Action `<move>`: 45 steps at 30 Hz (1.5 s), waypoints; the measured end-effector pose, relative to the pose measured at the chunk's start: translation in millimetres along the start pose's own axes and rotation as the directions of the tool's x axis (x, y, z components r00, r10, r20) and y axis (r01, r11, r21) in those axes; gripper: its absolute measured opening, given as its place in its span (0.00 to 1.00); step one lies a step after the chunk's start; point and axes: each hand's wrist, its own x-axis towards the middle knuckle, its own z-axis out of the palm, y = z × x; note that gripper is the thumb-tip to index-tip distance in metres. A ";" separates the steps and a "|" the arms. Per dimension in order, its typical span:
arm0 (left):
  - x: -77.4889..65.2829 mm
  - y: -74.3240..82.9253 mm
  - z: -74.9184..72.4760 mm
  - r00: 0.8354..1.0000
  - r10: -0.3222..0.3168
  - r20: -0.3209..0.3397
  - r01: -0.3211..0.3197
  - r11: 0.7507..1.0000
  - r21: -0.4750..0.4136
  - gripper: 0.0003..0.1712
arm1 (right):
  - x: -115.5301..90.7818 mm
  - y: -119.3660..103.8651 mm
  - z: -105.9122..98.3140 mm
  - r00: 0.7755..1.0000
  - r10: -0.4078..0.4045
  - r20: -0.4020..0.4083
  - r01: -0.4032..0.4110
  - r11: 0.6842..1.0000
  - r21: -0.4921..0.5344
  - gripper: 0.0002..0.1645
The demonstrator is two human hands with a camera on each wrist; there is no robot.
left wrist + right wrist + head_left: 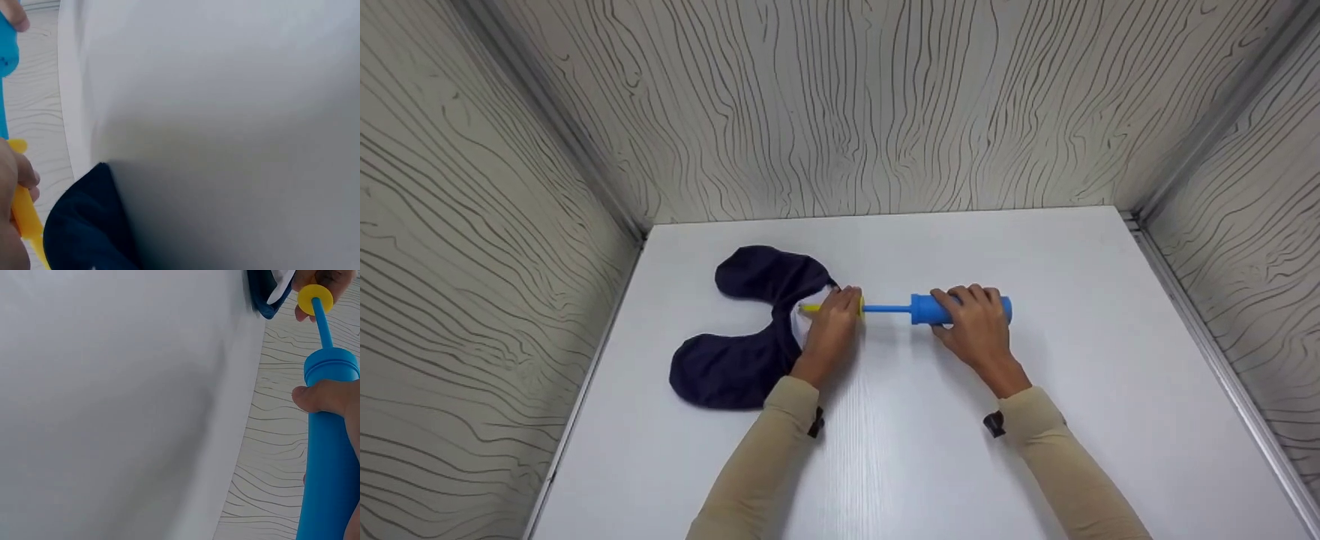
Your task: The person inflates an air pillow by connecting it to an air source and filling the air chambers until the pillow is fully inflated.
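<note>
The pump point(926, 309) is at the middle of the white table point(915, 465), with its length going from side to side. The right grip point(976, 319) is wrapped around its fat blue tube point(331, 467), with the thumb on one side. The left grip point(834, 322) has its fingers curled around the yellow end point(811, 307). A thin blue rod point(887, 308) shows between the two.

The yellow tip pokes out past the left fingers, over the white part point(800, 330) of a dark blue pillow point(727, 371). I cannot tell if the tip goes into it. The pillow is shaped like a U and lies on the left, with its gap facing left.

Both arms wear tan sleeves point(757, 454). Wavy lines cover the walls point(840, 105).
</note>
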 end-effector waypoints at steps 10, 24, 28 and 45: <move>1.2 10.4 3.3 0.999 -0.024 -0.025 0.024 0.999 -0.025 0.21 | 7.5 -27.8 15.3 0.999 -0.041 -0.018 0.040 0.999 -0.024 0.36; 3.4 16.3 8.5 0.998 0.056 -0.036 -0.056 0.998 -0.013 0.23 | 9.3 -35.2 20.2 0.996 -0.083 -0.032 0.082 0.996 -0.025 0.36; 3.0 9.5 8.6 0.996 0.069 -0.062 -0.069 0.998 -0.005 0.22 | 6.3 -25.2 16.3 0.999 -0.043 0.000 0.043 0.999 -0.004 0.37; -1.8 -2.4 5.6 0.998 0.064 -0.028 -0.061 0.994 0.089 0.21 | -4.6 13.0 5.3 0.999 0.011 -0.030 -0.010 0.999 0.036 0.37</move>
